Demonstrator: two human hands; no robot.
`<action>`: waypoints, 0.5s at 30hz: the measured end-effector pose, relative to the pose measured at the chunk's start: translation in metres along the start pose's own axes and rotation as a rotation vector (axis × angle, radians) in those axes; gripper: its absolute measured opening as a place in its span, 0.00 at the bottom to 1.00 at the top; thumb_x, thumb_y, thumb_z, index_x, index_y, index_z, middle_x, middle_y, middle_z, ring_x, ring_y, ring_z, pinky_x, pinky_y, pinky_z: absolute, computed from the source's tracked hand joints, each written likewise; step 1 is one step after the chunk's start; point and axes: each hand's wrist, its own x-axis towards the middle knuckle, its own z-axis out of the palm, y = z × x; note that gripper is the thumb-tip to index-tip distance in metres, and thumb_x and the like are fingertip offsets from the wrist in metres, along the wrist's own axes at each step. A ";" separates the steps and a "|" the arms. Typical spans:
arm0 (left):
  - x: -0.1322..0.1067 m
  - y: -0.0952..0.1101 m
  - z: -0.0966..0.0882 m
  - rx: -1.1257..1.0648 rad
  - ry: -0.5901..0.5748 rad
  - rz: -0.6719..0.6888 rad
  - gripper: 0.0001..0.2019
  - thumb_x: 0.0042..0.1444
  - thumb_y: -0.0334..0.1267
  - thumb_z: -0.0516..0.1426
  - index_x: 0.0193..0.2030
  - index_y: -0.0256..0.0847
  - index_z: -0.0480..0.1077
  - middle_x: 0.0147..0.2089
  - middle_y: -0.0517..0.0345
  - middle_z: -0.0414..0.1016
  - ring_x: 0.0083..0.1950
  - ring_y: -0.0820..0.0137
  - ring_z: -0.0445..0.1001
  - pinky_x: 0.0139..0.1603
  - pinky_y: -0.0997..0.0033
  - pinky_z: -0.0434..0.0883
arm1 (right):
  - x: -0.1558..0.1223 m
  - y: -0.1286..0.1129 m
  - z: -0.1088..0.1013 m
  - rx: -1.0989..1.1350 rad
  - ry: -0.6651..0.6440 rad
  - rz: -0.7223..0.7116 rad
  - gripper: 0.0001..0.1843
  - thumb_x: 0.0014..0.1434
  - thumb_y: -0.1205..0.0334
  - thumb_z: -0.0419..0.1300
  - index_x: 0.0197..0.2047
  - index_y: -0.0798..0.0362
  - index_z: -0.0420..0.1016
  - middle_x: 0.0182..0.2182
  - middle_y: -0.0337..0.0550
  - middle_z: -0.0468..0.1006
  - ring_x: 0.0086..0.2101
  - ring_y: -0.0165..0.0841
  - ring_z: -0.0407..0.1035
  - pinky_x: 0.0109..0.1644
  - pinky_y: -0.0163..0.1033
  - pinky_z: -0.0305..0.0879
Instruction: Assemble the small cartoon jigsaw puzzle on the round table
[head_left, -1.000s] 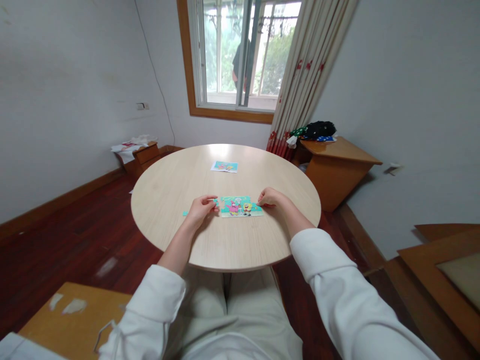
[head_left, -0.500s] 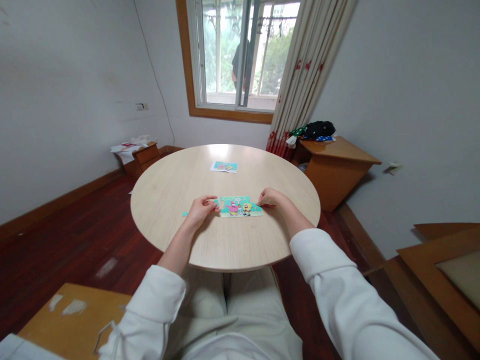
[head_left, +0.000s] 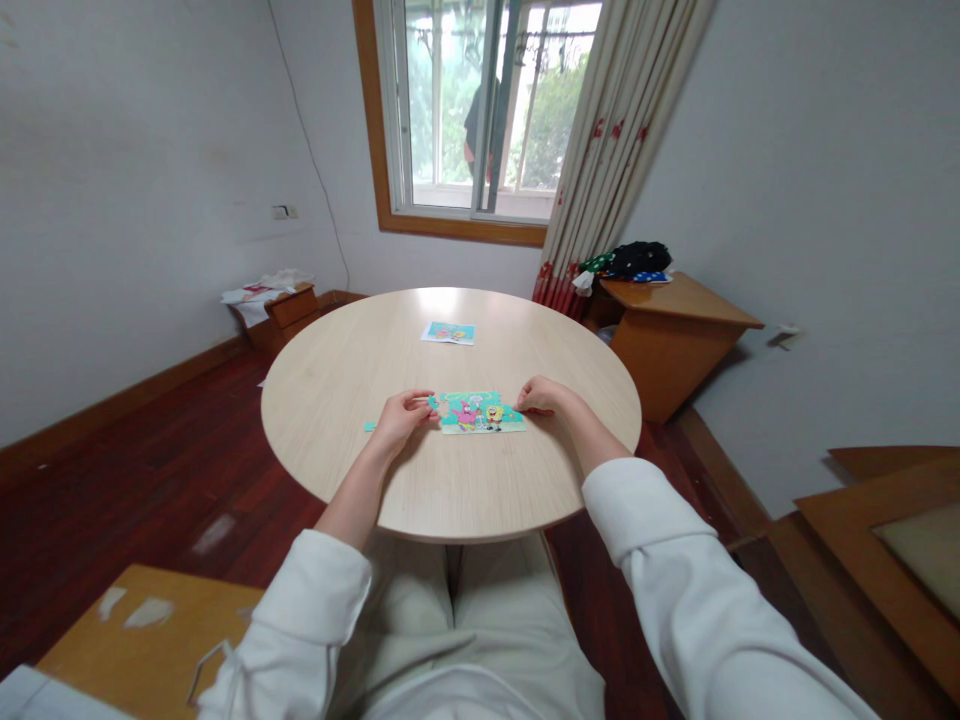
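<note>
A partly joined jigsaw puzzle with cartoon figures on turquoise lies flat on the round table. My left hand is at its left end, fingers curled and thumb against the edge pieces. At the right end, my right hand pinches the puzzle's edge between thumb and forefinger. The fingers partly cover both ends. One loose turquoise puzzle piece lies just left of my left wrist.
Farther back on the table lies a picture sheet with a similar cartoon. A wooden desk with dark cloth on it stands at the right. A low wooden cabinet is at the left, and a person is beyond the window.
</note>
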 end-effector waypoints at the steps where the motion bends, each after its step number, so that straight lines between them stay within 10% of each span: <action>1: 0.000 0.000 0.000 -0.001 0.000 0.004 0.13 0.40 0.26 0.62 0.36 0.30 0.70 0.25 0.57 0.73 0.26 0.74 0.74 0.33 0.71 0.74 | 0.000 0.000 0.000 0.003 0.002 -0.003 0.12 0.43 0.63 0.68 0.18 0.56 0.68 0.09 0.30 0.57 0.14 0.21 0.51 0.19 0.30 0.48; 15: -0.001 0.003 0.000 0.016 0.010 0.009 0.14 0.40 0.29 0.63 0.36 0.31 0.69 0.23 0.59 0.72 0.24 0.75 0.72 0.32 0.70 0.73 | 0.000 0.001 0.000 0.022 0.012 -0.008 0.12 0.40 0.63 0.69 0.19 0.57 0.70 0.10 0.31 0.60 0.15 0.21 0.52 0.19 0.30 0.49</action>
